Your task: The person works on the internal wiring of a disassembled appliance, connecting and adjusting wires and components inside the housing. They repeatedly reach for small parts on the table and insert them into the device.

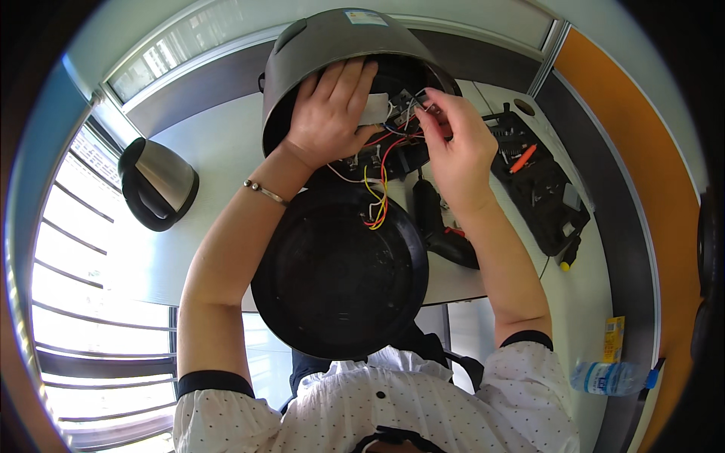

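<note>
From my end I saw the grey pot shell (340,38) on its side at the top centre of the frame, its open end facing the wearer and its wiring exposed. The left hand (332,106) reached into that opening, fingers extended and slightly apart, with the thumb stretched toward the wires; I saw nothing gripped in it. The right hand (457,140), upper right of centre, had thumb and forefinger narrowed to a pinch, apparently on a thin pale wire (414,106) beside the metal parts, though the tips were too small in my view to be certain.

As I judged it, the opening-up was done: the round black base (340,279) lay apart from the shell at the centre of the frame, with red and yellow wires (384,177) trailing between them. I couldn't tell whether each wire was attached at both ends. The wiring looked to be mid-work, and the refitting of the base was not yet done.

A black drill (429,211) lay right of the base, and a tool case (536,181) sat open at the right, an orange screwdriver (522,158) on it. A kettle (177,177) stood at the left.
</note>
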